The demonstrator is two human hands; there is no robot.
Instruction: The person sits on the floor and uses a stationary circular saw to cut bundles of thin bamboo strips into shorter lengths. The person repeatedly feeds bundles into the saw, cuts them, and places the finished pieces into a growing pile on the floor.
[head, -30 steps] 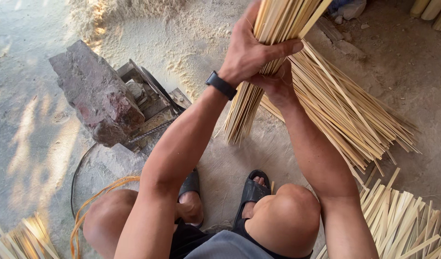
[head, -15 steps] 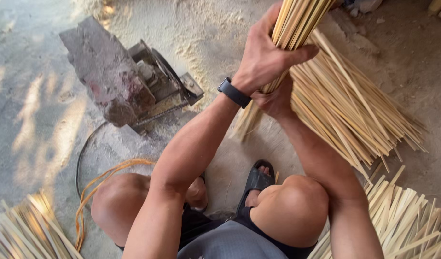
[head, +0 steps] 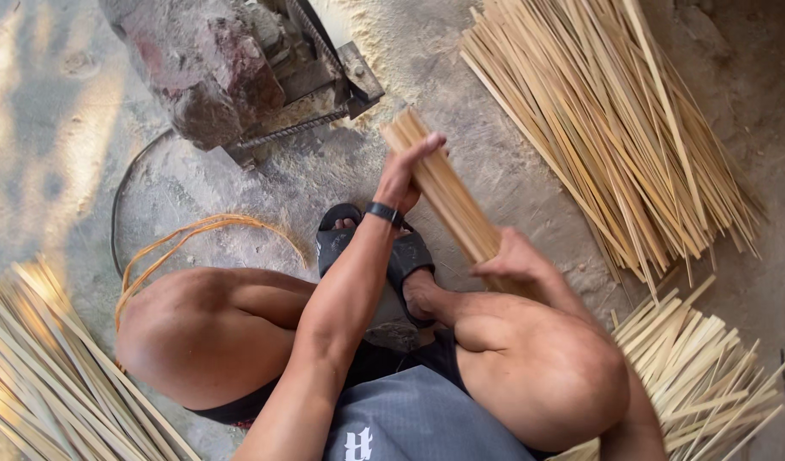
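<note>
Both hands, left hand (head: 407, 175) and right hand (head: 512, 260), grip a bamboo-strip bundle (head: 444, 192).

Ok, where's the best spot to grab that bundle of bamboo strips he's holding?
Probably around the middle of the bundle of bamboo strips, wrapping from the side. It is long, narrow and tilted, with the left hand near its upper end and the right hand at its lower end.

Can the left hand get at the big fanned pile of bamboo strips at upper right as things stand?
Probably not at once: the left hand is pressed on the bundle of strips that the right hand grips. The fanned pile lies beyond that bundle, nothing else between.
</note>
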